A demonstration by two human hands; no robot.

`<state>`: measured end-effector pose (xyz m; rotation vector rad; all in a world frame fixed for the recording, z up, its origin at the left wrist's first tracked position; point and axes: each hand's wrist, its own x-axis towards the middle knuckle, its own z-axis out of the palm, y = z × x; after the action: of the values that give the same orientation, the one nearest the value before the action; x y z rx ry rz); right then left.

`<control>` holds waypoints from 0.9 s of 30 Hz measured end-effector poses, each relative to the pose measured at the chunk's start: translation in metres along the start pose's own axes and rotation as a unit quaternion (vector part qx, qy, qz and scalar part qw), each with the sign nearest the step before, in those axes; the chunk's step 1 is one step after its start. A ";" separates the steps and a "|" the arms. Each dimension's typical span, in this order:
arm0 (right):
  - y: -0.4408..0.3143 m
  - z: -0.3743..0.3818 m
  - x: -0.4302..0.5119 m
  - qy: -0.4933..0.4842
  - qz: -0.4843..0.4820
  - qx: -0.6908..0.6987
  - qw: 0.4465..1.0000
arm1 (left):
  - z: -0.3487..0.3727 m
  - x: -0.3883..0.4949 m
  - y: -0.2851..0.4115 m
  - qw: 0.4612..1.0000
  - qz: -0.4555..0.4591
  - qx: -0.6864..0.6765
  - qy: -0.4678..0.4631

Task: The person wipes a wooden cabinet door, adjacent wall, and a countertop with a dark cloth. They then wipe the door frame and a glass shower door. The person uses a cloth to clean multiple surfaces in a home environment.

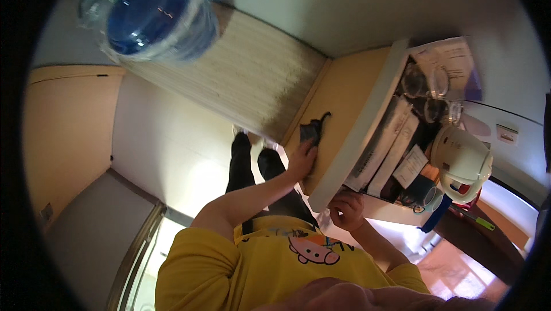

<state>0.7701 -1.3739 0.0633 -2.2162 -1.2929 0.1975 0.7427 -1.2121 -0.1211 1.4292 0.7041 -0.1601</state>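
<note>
My left hand (302, 159) has its fingers on a dark cloth-like piece (309, 133) with a thin, strap-like end. That piece lies against the yellowish wooden panel (351, 82) of a shelf unit. Beside the near corner of the unit's pale top edge (360, 132), my right hand (347, 210) is loosely curled. Whether its fingertips grip anything there is hidden. Two boxes with printing, a white box (379, 143) and a slimmer one (394, 153), lie on the unit near this hand.
A cream electric kettle (458, 160), glass cups (430, 85), dark mug (419, 191) and papers (452, 63) crowd the unit top. A green-handled tool (484, 224) projects past its edge. A plastic-wrapped blue water-dispenser bottle (150, 11) stands at upper left. A wooden door (71, 130) is at far left.
</note>
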 end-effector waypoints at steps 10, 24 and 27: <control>-0.011 -0.012 -0.008 0.050 -0.046 -0.005 0.998 | -0.008 -0.063 0.159 0.987 0.135 -0.015 -0.082; -0.075 -0.107 0.046 0.054 0.077 0.238 0.967 | -0.086 -0.118 0.263 0.771 0.374 0.443 -0.263; -0.092 -0.156 0.116 0.087 -0.094 0.153 0.980 | -0.084 -0.130 0.303 0.740 0.446 0.430 -0.263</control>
<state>0.8227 -1.3028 0.2595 -1.8007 -1.2728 0.1187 0.7631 -1.1216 0.2063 2.3136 -0.6882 -0.1215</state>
